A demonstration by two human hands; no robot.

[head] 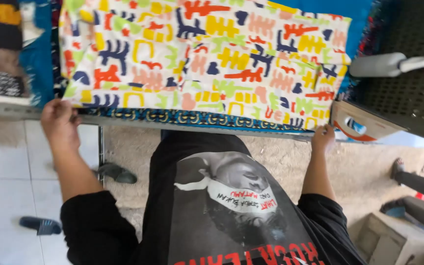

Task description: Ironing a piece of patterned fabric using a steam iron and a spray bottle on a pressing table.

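Fabric (207, 59), colourful print, spread flat on surface (6, 109); soft, light, likely floppy. Left hand (59, 122) closed on near-left corner, right hand (323, 137) pinching near-right edge. Corners best hold.

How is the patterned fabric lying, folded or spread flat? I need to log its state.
Folded, apparently: the patterned fabric shows overlapping layers with a raised edge at right. Left hand and right hand hold its near corners.
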